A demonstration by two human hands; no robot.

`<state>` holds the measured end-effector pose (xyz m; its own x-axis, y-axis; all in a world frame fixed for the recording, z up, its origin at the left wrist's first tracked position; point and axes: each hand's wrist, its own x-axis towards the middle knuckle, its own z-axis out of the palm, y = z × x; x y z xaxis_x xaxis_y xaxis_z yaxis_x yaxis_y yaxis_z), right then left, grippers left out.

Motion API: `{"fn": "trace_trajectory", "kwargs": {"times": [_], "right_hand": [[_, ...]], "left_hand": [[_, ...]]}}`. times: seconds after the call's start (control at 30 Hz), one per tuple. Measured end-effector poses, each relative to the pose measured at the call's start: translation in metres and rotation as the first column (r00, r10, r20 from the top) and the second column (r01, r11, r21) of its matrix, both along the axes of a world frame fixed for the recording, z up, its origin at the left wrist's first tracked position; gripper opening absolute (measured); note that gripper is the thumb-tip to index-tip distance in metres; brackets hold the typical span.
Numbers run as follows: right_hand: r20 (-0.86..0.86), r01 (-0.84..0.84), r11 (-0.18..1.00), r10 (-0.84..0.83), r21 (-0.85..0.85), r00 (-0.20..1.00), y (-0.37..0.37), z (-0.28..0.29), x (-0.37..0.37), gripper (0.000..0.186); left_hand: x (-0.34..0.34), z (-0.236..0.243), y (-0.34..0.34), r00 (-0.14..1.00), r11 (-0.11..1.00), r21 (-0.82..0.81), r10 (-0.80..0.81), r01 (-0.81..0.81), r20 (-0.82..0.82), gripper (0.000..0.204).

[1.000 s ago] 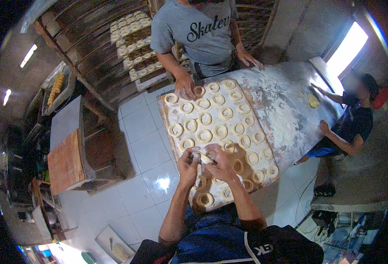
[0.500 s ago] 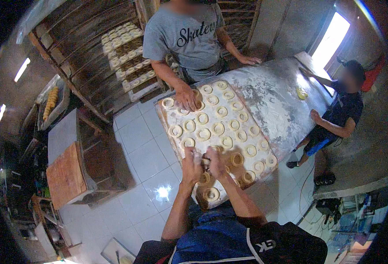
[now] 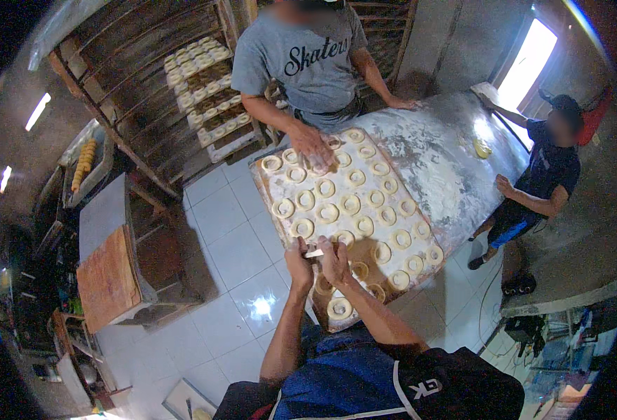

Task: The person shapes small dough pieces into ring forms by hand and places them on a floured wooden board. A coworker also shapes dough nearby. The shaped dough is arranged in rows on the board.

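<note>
Between my two hands, over the near left part of a floured board (image 3: 420,250), is a pale piece of dough (image 3: 313,253), seen as a short strip. My left hand (image 3: 298,264) is closed on its left end, and the fingers of my right hand (image 3: 334,262) pinch its right end. Whether it is a full ring is hidden by my fingers. Rows of raw dough rings (image 3: 350,204) lie flat on the board, one ring (image 3: 339,308) close to its near edge. Across the board, a co-worker's hand (image 3: 313,149) rests over rings at the far side.
A flour-dusted metal table (image 3: 455,133) adjoins the board on the right, where another person (image 3: 550,161) stands. At the far left, a rack holds trays of dough rings (image 3: 210,101). A table with a brown wooden board (image 3: 109,276) stands left, beyond the tiled floor (image 3: 228,224).
My hands have moved slightly apart and left, and the dough between them shows more plainly. The co-worker's hand has shifted a little to the right over the far rings.
</note>
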<state>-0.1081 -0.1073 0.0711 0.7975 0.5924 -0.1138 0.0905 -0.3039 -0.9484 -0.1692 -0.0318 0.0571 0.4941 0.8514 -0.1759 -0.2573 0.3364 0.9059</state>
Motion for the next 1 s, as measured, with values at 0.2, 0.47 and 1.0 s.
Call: {"fn": "trace_trajectory", "kwargs": {"times": [0.2, 0.47, 1.0], "right_hand": [[0.02, -0.069, 0.988, 0.072, -0.138, 0.997, 0.015, -0.021, 0.012, 0.042], [0.123, -0.231, 0.963, 0.249, -0.142, 0.961, 0.04, 0.012, 0.028, 0.047], [0.503, -0.152, 0.914, 0.339, -0.376, 0.795, 0.189, -0.004, 0.154, 0.045]], "left_hand": [[0.006, -0.007, 0.006, 0.998, 1.0, 0.007, 0.025, -0.026, 0.061, 0.04], [0.026, -0.044, 0.04, 0.981, 0.967, 0.171, 0.194, -0.191, -0.001, 0.043], [0.106, -0.06, 0.233, 0.79, 0.84, 0.526, 0.229, 0.135, -0.569, 0.032]]}}
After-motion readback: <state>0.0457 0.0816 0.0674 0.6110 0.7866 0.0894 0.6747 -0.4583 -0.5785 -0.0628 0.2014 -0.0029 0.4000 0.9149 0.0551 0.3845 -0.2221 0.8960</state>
